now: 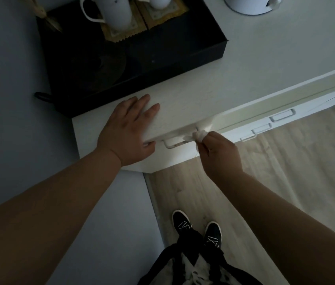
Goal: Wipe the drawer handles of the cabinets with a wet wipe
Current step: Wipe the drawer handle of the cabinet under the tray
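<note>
Mostly matt white surfaces on my feed, with pale wood below.

The desk (203, 83) top reads to me as matt white board with a faint wood grain. The drawer handle (172, 143) under its near edge looks smooth and white. The wet wipe (200, 135) is soft, crumpled white cloth. At the desk's far left corner I see a matt black tray (214, 48) and glossy white ceramic mugs (117, 13) on woven cloth mats (121, 34) with zigzag edges. The floor (285, 161) is pale wood-look plank.
</note>
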`<state>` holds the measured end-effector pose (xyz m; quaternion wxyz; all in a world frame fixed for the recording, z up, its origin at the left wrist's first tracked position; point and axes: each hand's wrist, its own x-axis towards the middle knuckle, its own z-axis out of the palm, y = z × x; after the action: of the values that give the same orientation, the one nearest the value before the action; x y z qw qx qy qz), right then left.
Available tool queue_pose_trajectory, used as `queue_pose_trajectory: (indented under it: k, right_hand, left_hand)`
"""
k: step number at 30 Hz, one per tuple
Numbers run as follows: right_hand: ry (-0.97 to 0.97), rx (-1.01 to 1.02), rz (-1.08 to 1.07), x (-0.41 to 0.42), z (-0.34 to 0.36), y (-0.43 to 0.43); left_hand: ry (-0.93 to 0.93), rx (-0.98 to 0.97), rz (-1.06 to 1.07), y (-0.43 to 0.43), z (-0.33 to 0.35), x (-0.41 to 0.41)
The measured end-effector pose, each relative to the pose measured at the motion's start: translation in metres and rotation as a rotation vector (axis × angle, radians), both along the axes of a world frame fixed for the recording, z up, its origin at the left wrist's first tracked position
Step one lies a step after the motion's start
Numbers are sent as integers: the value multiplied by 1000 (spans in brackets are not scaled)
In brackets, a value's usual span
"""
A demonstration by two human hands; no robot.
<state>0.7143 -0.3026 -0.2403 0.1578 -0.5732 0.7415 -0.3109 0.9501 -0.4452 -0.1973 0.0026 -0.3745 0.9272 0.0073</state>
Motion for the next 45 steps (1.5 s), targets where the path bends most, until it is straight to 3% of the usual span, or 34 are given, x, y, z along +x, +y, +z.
queue_pose_trajectory:
  k: [5, 15, 22, 32, 39, 45]
  right_hand:
    - [-12, -2, -66, -8, 7, -13]
    - [80, 117, 29, -14, 13, -17]
    - [-27, 136, -14, -9, 10, -14]
    - [244, 274, 247, -25, 30, -30]
    - [62, 226, 181, -17, 25, -24]
    - [393, 199, 330, -26, 34, -28]
  left_hand:
    - [21, -11, -4, -1, 0, 0]
    - [31, -23, -15, -2, -5, 0]
    - [29, -26, -5, 0, -3, 0]
    - [52, -22, 0, 1, -3, 0]
    - [45, -29, -3, 2, -3, 0]
    - [34, -25, -1, 2, -1, -1]
